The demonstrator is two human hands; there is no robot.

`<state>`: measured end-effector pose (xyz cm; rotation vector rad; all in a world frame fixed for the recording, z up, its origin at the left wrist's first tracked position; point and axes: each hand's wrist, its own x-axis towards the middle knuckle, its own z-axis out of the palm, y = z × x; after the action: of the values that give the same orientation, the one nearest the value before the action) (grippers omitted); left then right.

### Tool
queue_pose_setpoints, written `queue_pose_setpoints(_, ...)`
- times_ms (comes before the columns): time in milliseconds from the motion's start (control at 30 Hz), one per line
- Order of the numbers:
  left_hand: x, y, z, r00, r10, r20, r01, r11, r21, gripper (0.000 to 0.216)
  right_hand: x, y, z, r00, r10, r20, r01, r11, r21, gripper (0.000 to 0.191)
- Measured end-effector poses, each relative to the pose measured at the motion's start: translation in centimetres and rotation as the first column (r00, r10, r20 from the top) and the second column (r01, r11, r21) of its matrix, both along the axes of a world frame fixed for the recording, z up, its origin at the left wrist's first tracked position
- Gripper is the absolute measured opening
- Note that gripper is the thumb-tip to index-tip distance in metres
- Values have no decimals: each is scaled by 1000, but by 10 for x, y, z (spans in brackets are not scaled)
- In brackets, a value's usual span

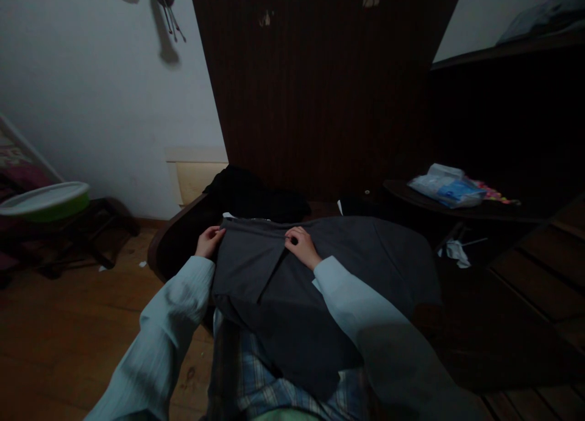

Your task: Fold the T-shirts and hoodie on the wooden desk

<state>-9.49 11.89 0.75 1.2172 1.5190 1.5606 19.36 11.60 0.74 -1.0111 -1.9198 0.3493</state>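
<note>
Cloth [351, 247] is spread lengthwise left to right, its left end clamped by left-hand fingers [214, 232], its far edge pinched, left of middle, by right-hand fingers [298, 233].

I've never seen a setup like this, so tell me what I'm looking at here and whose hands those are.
There is no machine here, just a person's two bare hands. The single picture comes from a camera worn on that person's head, looking forward and down, so the light blue sleeves reach in from the bottom.

A dark grey cloth is spread over dark wooden furniture, its lower part hanging over plaid fabric. The left hand touches its left edge; whether it grips is hard to tell. The right hand pinches it near the far edge.

Off to the right, a plastic package lies on a dark shelf.
</note>
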Motion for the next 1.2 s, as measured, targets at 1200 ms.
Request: queue_pose_setpoints(1200,-5,-16,11,953,-17,-301,-60,968,-245,69,-19,-42,3,912,75,404,-61,997,-49,43)
